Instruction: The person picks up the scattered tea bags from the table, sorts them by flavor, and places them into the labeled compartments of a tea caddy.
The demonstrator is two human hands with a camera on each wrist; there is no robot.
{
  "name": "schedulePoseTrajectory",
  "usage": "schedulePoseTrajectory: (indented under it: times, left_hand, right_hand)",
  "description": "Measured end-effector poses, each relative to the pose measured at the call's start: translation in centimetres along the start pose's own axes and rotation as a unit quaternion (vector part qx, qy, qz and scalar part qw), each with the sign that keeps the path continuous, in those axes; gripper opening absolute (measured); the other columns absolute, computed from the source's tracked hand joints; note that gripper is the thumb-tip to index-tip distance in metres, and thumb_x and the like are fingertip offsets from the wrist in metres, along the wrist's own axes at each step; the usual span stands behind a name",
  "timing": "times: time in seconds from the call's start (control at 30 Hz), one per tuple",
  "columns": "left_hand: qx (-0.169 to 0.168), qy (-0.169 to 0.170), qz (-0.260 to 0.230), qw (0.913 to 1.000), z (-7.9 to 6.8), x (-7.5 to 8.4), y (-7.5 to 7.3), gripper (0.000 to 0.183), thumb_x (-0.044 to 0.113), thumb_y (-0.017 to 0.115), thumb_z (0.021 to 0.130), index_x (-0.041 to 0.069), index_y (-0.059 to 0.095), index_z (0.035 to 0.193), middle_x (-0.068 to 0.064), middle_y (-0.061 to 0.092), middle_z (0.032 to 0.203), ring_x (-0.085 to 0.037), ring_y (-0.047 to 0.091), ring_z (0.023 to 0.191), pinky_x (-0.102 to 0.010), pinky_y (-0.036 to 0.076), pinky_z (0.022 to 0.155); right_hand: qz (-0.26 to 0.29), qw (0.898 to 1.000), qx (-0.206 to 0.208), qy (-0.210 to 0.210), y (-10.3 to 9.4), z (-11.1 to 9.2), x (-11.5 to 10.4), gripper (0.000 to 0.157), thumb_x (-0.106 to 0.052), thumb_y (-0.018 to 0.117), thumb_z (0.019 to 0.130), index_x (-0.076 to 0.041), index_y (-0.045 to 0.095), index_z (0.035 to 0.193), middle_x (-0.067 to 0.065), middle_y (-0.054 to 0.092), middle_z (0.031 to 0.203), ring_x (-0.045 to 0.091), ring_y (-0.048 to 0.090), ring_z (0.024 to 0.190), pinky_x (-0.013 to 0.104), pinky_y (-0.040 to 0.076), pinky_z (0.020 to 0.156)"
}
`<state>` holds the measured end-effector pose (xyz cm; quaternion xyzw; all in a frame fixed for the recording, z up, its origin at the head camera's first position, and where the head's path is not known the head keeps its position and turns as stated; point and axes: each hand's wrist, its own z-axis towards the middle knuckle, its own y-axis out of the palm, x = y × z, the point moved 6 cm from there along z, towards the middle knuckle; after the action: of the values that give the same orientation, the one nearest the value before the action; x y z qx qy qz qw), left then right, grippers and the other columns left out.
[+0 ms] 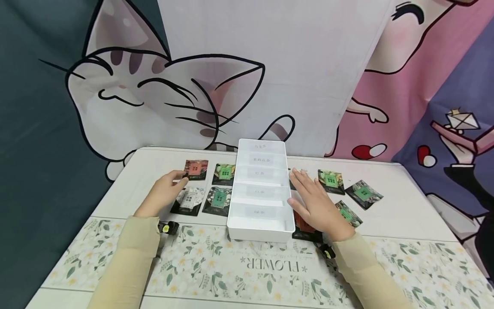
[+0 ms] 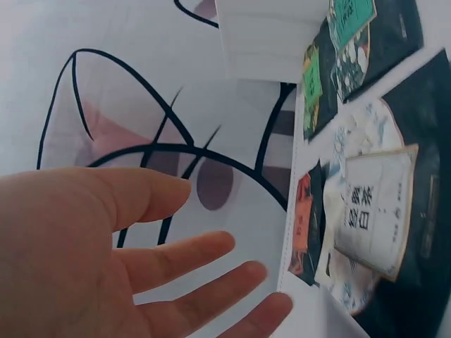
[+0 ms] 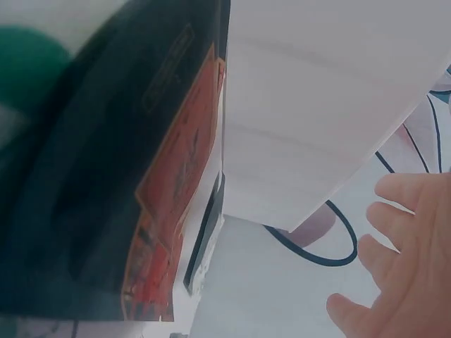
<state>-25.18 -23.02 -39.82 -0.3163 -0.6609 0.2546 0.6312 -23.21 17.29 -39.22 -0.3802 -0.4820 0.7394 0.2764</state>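
A long white box (image 1: 260, 235) with labelled compartments stands mid-table. My left hand (image 1: 164, 191), fingers relaxed and spread, hovers by a red-labelled tea sachet (image 1: 197, 168) and a white-labelled tea sachet (image 1: 189, 201); it grips nothing in the left wrist view. On the box's other side my right hand (image 1: 318, 208) has its fingers extended, close to the box's right wall. Under it lies another red-labelled sachet (image 3: 180, 165), partly covered in the head view. Whether the right fingertips touch the box I cannot tell.
Green-labelled sachets (image 1: 218, 199) lie left of the box, and several more (image 1: 331, 180) lie to its right. A floral cloth strip (image 1: 208, 266) runs along the table's near side. Behind the table hangs a cartoon-cat curtain (image 1: 308, 64).
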Motion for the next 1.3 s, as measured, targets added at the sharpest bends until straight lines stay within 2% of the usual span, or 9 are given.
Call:
schedulePoseTrajectory:
  times: [0.27, 0.6, 0.8, 1.03, 1.13, 1.3]
  left_hand:
    - [-0.025, -0.003, 0.027, 0.9993, 0.4, -1.2, 0.5, 0.053, 0.03, 0.044, 0.109, -0.009, 0.044, 0.146, -0.035, 0.051, 0.14, -0.052, 0.049, 0.128, -0.063, 0.047, 0.102]
    - [-0.038, -0.007, 0.034, 0.9987, 0.6, -2.0, 1.0, 0.045, 0.017, 0.055, 0.104, -0.01, 0.05, 0.14, -0.033, 0.058, 0.131, -0.049, 0.054, 0.123, -0.062, 0.047, 0.1]
    - [-0.038, -0.016, 0.01, 0.9991, 0.9, -2.3, 1.4, 0.05, 0.017, 0.065, 0.099, -0.01, 0.052, 0.14, -0.03, 0.062, 0.125, -0.045, 0.058, 0.117, -0.059, 0.048, 0.099]
    - [-0.045, -0.024, -0.009, 0.9987, 1.2, -2.6, 1.7, 0.05, 0.016, 0.066, 0.098, -0.007, 0.052, 0.141, -0.026, 0.061, 0.12, -0.04, 0.058, 0.11, -0.055, 0.049, 0.094]
    - [-0.054, -0.019, -0.027, 0.998, 1.2, -2.8, 1.6, 0.05, 0.017, 0.066, 0.098, -0.006, 0.053, 0.14, -0.026, 0.058, 0.122, -0.041, 0.056, 0.113, -0.056, 0.049, 0.093]
    - [-0.061, -0.017, -0.051, 0.9967, 1.1, -3.1, 1.1, 0.046, 0.019, 0.066, 0.098, -0.003, 0.056, 0.137, -0.03, 0.054, 0.132, -0.048, 0.05, 0.125, -0.061, 0.047, 0.099]
  right_hand:
    - [0.015, 0.999, -0.027, 0.025, 0.6, -0.3, 0.1, 0.062, -0.039, 0.04, 0.11, -0.01, 0.024, 0.162, 0.007, 0.019, 0.169, 0.032, 0.016, 0.155, 0.058, 0.011, 0.124]
    - [0.023, 0.998, -0.052, 0.033, 1.4, -0.5, 0.4, 0.063, -0.041, 0.038, 0.11, -0.012, 0.019, 0.163, 0.006, 0.017, 0.169, 0.033, 0.015, 0.155, 0.059, 0.011, 0.124]
    - [0.026, 0.998, -0.055, 0.029, 1.5, -0.5, 0.3, 0.062, -0.039, 0.038, 0.111, -0.013, 0.018, 0.164, 0.007, 0.018, 0.169, 0.034, 0.015, 0.155, 0.059, 0.013, 0.124]
    - [0.028, 0.998, -0.051, 0.023, 1.5, -0.5, 0.3, 0.062, -0.039, 0.037, 0.111, -0.013, 0.018, 0.164, 0.007, 0.018, 0.169, 0.034, 0.016, 0.155, 0.06, 0.015, 0.123]
    - [0.028, 0.998, -0.052, 0.024, 1.5, -0.4, 0.3, 0.062, -0.039, 0.037, 0.111, -0.013, 0.017, 0.164, 0.006, 0.018, 0.169, 0.034, 0.016, 0.155, 0.061, 0.014, 0.123]
    - [0.027, 0.998, -0.053, 0.025, 1.6, -0.5, 0.4, 0.062, -0.04, 0.037, 0.111, -0.014, 0.017, 0.164, 0.005, 0.018, 0.169, 0.034, 0.015, 0.155, 0.06, 0.014, 0.124]
